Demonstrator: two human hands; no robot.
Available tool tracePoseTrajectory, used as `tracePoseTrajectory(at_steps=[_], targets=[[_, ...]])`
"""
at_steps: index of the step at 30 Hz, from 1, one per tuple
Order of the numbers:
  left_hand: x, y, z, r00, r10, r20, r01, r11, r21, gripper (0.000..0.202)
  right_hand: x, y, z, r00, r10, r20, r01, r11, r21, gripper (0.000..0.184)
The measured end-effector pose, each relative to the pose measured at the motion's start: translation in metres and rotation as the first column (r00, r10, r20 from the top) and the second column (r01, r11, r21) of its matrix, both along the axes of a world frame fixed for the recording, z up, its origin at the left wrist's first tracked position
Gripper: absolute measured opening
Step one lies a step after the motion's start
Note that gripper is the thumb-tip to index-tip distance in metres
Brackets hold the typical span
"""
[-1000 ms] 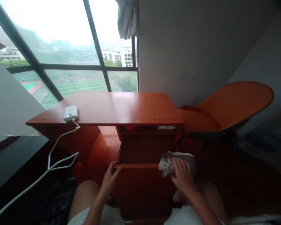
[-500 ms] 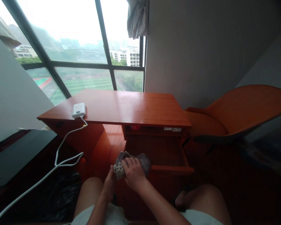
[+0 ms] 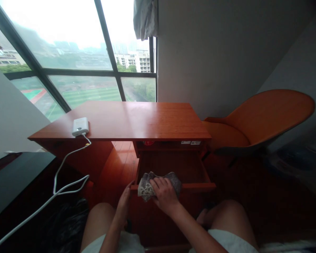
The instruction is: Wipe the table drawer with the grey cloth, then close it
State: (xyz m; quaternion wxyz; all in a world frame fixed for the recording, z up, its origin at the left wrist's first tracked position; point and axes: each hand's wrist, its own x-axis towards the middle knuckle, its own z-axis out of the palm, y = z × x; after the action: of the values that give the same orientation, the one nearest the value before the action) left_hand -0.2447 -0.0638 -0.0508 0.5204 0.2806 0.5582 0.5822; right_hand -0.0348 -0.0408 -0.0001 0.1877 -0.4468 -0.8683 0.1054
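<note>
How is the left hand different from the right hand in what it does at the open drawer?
The right hand lies palm down on a grey patterned cloth, pressing it on the front edge of the drawer; the left hand holds no cloth. The left hand grips the drawer's left front corner, while the right hand sits further toward the middle of the edge. Both hands touch the same open drawer under the desk.
</note>
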Motion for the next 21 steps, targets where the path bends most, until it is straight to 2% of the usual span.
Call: tracePoseTrajectory(at_steps=[5,9,12,16,19,21], targets=[[-0.001,-0.002,0.005,0.979,-0.036,-0.202,0.039,0.999,0.01,0.058,0.085,-0.01,-0.016,0.991,-0.137,-0.005,0.137,0.989,0.061,0.059],[0.0,-0.002,0.009,0.954,-0.073,-0.292,0.064,0.997,-0.04,0.055,0.148,-0.017,-0.025,0.953,-0.301,0.025,0.292,0.941,0.171,0.054],[0.0,-0.001,0.01,0.947,-0.093,-0.307,0.08,0.995,-0.053,0.053,0.186,-0.019,-0.032,0.923,-0.377,0.078,0.347,0.903,0.254,0.053],[0.0,-0.001,0.012,0.95,-0.082,-0.301,0.071,0.996,-0.048,0.05,0.217,-0.019,-0.044,0.882,-0.471,0.018,0.449,0.85,0.275,0.056],[0.002,-0.001,0.013,0.957,-0.058,-0.283,0.051,0.998,-0.033,0.048,0.225,-0.019,-0.05,0.853,-0.519,-0.058,0.515,0.816,0.261,0.056],[0.002,-0.002,0.014,0.962,-0.044,-0.268,0.039,0.999,-0.023,0.047,0.224,-0.019,-0.05,0.849,-0.527,-0.046,0.518,0.812,0.269,0.054]])
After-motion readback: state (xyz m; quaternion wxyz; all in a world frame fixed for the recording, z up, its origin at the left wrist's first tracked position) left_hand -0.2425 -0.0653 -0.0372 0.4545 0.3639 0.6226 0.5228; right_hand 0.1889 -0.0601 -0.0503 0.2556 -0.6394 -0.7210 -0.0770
